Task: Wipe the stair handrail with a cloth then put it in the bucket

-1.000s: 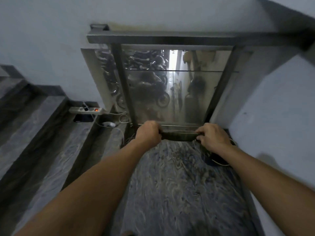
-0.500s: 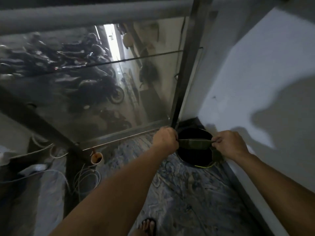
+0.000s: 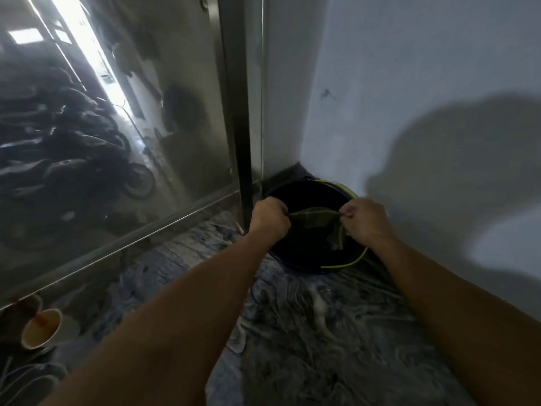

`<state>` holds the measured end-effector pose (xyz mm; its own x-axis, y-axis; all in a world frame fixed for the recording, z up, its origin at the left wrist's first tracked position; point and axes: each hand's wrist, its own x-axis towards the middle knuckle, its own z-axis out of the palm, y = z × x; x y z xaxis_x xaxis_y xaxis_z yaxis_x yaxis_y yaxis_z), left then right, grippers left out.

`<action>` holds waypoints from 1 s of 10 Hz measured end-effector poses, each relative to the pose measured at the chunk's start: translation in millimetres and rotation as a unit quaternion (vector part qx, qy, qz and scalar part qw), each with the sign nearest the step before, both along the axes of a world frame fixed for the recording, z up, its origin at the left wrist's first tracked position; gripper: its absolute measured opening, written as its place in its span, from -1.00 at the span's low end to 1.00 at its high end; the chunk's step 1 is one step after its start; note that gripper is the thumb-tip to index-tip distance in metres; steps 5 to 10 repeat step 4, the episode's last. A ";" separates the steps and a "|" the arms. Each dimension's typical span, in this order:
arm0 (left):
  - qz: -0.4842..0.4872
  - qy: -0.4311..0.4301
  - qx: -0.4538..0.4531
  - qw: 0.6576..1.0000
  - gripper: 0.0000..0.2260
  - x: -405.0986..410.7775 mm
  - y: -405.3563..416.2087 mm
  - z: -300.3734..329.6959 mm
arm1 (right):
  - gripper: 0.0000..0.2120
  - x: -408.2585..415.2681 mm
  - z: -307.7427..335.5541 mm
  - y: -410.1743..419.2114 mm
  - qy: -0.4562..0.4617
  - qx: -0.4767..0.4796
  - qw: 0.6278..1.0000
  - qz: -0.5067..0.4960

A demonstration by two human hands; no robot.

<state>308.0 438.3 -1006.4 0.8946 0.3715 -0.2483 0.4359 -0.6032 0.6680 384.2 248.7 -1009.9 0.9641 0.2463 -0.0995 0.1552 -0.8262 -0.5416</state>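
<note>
A dark olive cloth (image 3: pixel 314 219) is stretched between my two hands, right over the open mouth of a dark bucket (image 3: pixel 295 259) with a yellow-green handle. The bucket stands on the marble landing in the corner by the white wall. My left hand (image 3: pixel 268 219) grips the cloth's left end, my right hand (image 3: pixel 366 222) pinches the right end, from which a flap hangs down. The handrail top is out of view; only its dark post (image 3: pixel 237 112) shows.
A glass balustrade panel (image 3: pixel 117 127) fills the left, with parked motorbikes visible through it. A paper cup (image 3: pixel 41 332) sits on the floor at the lower left beside coiled cables. The white wall (image 3: pixel 409 98) closes the right side. Marble floor (image 3: pixel 307 332) lies below my arms.
The view has swung down and right from the handrail to the corner. Both hands carried the cloth from the rail's base to above the bucket, which now looks closer.
</note>
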 end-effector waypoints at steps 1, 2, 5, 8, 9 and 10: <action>-0.006 -0.003 0.017 1.000 -0.65 -3.1 9.3 -15.5 | -0.84 -2.7 -11.1 -7.7 0.002 0.004 1.000 -0.005; -0.034 0.006 0.045 0.998 -0.72 -20.4 25.2 -14.8 | -0.82 -22.4 -7.3 -28.7 0.019 0.037 0.999 -0.020; 0.033 0.026 -0.006 0.999 -0.89 -114.7 95.6 -30.7 | -0.89 -85.1 0.4 -140.7 0.038 0.035 0.987 -0.154; 0.033 0.026 -0.006 0.999 -0.89 -114.7 95.6 -30.7 | -0.89 -85.1 0.4 -140.7 0.038 0.035 0.987 -0.154; 0.033 0.026 -0.006 0.999 -0.89 -114.7 95.6 -30.7 | -0.89 -85.1 0.4 -140.7 0.038 0.035 0.987 -0.154; 0.033 0.026 -0.006 0.999 -0.89 -114.7 95.6 -30.7 | -0.89 -85.1 0.4 -140.7 0.038 0.035 0.987 -0.154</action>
